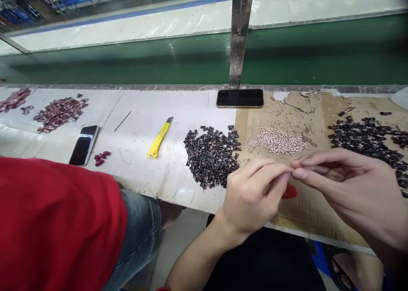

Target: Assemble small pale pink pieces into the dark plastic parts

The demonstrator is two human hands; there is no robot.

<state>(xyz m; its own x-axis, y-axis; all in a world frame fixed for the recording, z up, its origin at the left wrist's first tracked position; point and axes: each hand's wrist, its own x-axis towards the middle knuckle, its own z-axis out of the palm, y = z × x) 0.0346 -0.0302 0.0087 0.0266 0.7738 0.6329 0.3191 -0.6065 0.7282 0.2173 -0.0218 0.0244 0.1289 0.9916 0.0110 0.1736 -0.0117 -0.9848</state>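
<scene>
Fingers [266,168] of the left hand [250,199] and right hand [349,182] meet in a tight pinch above a torn cardboard sheet [310,212], their tips pressed together on a tiny pale piece [292,170]. It sits right at the junction of the two hands, too small for its long axis or exact kind to be read. Neither hand is clearly nearer to it. Just behind the hands lies a heap of small pinkish pieces [279,141]. A mound of dark, pink-flecked pieces [210,157] sits just beside the left hand, and a larger dark spread [366,142] lies beyond the right hand. A red scrap [290,191] shows beneath the hands.

Farther left on the white tabletop [137,174] are a yellow utility knife [158,140], a thin steel rod [122,121], a smartphone [83,145], and maroon pieces [59,114]. Another smartphone [240,98] lies against a steel post [239,35], before a green conveyor belt [204,57]. A co-worker's red sleeve [54,223] fills the lower left.
</scene>
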